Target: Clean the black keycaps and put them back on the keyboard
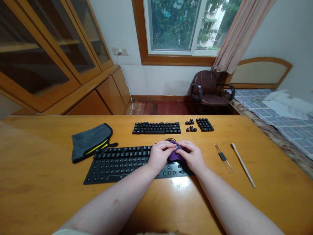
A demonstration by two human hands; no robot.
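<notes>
A person's two bare hands meet over the right part of a black keyboard [122, 163], much of it stripped of keycaps. The left hand [158, 156] and right hand [192, 156] both pinch a bunched purple cloth [174, 156] between thumb and fingers; whatever small piece it wraps is too hidden to tell. Beyond, a strip of wood separates them from loose keycaps [156, 128] in rows, near the desk's [49, 195] far edge. A gray cloth [90, 140] touches the keyboard's far left corner. Rightward, past more open wood, lie a wire tool [222, 156] and a pale stick [243, 165], short of the slanting right edge.
</notes>
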